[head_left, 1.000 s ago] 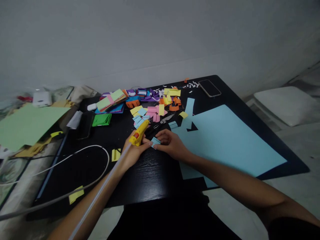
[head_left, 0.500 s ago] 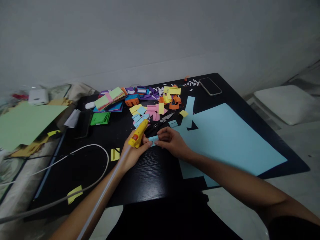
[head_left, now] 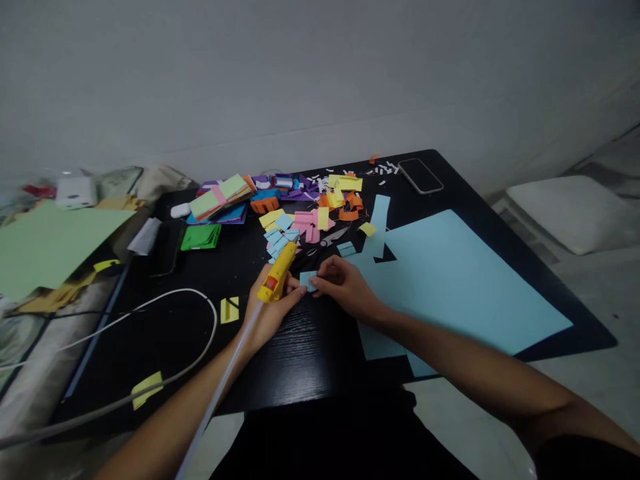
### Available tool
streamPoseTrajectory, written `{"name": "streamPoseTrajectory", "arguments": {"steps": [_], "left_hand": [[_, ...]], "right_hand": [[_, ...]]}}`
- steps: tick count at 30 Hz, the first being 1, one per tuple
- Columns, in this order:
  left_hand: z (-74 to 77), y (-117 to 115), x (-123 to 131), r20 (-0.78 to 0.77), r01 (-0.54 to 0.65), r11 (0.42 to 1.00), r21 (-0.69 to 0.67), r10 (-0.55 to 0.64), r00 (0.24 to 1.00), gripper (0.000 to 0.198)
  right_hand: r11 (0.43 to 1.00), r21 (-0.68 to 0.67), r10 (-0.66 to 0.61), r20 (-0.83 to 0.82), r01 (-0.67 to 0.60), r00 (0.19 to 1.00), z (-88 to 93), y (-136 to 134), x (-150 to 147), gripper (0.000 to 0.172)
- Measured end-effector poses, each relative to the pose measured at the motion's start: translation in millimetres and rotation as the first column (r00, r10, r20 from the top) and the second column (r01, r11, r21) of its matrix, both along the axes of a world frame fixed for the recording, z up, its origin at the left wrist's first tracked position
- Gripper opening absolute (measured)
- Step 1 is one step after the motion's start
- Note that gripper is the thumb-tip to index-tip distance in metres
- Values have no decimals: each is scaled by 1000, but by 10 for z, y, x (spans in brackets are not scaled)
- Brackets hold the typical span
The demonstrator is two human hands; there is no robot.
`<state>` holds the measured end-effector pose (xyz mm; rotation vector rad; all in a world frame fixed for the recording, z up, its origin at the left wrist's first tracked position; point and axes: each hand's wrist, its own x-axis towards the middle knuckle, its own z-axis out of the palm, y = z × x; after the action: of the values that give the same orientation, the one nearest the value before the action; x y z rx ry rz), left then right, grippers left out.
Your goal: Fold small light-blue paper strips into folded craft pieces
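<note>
My left hand is closed around a yellow hot glue gun, whose nozzle points away from me and a long clear glue stick trails from its back toward my forearm. Between my two hands is a small light-blue paper piece. The thumb of my left hand touches its left edge, and my right hand pinches its right side between thumb and fingers. Just beyond the hands lie scissors, partly hidden by the gun, and another folded blue paper piece.
Large light-blue sheets cover the black table's right side. Behind the scissors lie pink paper pieces. A phone rests at the far right corner. On the left are green folded papers and a looping white cable.
The small blue paper piece has turned slightly in my fingers and shows a squarer face. My hands and the glue gun have barely shifted.
</note>
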<state>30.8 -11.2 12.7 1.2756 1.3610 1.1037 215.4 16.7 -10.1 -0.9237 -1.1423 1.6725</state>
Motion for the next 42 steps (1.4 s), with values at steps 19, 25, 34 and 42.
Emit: {"name": "streamPoseTrajectory", "arguments": {"steps": [19, 25, 34, 42], "left_hand": [[-31, -10, -37, -77, 35, 998, 60, -30, 997, 37], [-33, -18, -54, -78, 109, 990, 86, -102, 992, 37], [139, 107, -440, -477, 185, 943, 278, -31, 878, 21], [78, 152, -411, -606, 362, 877, 317, -106, 788, 31]], "right_hand": [[999, -15, 35, 109, -34, 993, 91, -21, 32, 28], [994, -91, 72, 80, -65, 994, 77, -8, 32, 33], [985, -2, -168, 137, 170, 976, -45, 145, 113, 33], [969, 112, -237, 196, 218, 952, 12, 122, 132, 31]]}}
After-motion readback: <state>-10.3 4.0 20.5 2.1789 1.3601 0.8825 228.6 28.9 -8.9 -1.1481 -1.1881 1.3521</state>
